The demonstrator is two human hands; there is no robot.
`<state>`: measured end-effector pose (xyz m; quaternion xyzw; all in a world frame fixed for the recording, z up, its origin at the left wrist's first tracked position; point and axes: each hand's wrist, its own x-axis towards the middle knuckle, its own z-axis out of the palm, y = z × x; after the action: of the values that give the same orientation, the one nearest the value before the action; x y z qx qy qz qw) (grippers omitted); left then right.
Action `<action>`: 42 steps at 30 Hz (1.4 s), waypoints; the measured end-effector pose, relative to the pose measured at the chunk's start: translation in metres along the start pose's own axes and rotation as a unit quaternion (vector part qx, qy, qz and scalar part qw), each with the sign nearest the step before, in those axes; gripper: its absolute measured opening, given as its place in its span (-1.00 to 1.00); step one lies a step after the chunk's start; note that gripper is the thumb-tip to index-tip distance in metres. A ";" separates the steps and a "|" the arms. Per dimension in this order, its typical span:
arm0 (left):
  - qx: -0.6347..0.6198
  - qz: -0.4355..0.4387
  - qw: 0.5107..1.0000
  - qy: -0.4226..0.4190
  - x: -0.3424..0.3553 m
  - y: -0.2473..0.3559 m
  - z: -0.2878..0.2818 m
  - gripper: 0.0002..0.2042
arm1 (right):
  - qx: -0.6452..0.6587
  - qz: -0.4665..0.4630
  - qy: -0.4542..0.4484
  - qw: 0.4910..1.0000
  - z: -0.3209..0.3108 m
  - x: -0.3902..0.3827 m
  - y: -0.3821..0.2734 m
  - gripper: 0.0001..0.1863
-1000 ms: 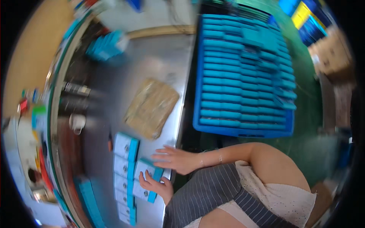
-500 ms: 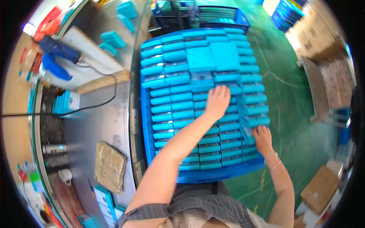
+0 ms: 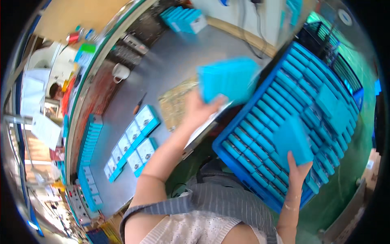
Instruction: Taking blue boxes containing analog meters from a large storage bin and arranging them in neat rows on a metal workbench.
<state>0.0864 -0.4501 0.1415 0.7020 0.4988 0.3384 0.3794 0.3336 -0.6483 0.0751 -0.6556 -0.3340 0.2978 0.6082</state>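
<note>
My left hand (image 3: 200, 109) grips a blurred stack of teal boxes (image 3: 227, 79) above a wrinkled brown pad (image 3: 174, 97) at the edge of the steel bench (image 3: 154, 57). My right hand (image 3: 300, 170) is closed on another teal box (image 3: 293, 138), held over a blue crate (image 3: 229, 162) packed with rows of similar boxes (image 3: 264, 126). On the bench, boxes with white printed faces (image 3: 134, 132) lie in two short lines left of the pad, near a screwdriver (image 3: 138, 105).
A long row of teal boxes (image 3: 89, 142) lines the bench's back, with a white mug (image 3: 121, 73) and a box stack (image 3: 183, 19) farther along. Cables (image 3: 256, 32) hang at the bench's far end. Dark crates (image 3: 345, 75) stand beyond the blue crate; green floor shows at right.
My view has turned toward the bench. Both hands have lifted boxes from the crate, the left moving leftward over the bench edge with its stack, the right staying over the crate.
</note>
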 end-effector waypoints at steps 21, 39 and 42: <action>0.497 -0.144 0.818 0.252 -0.398 -0.183 -0.178 -0.50 | -0.409 -0.472 -0.429 0.653 0.255 -0.043 0.004 -0.27; 0.517 -0.251 0.777 0.255 -0.434 -0.178 -0.167 -0.17 | -0.308 -0.476 -0.539 0.623 0.300 -0.148 0.002 -0.16; 0.508 -0.272 0.777 0.252 -0.433 -0.183 -0.167 -0.17 | -0.305 -0.492 -0.522 0.627 0.295 -0.143 0.008 -0.20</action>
<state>-0.2563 -0.7929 0.0208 0.5174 0.8464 0.0828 -0.0953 0.0138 -0.5865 0.0407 -0.2767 -0.9400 0.1275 0.1536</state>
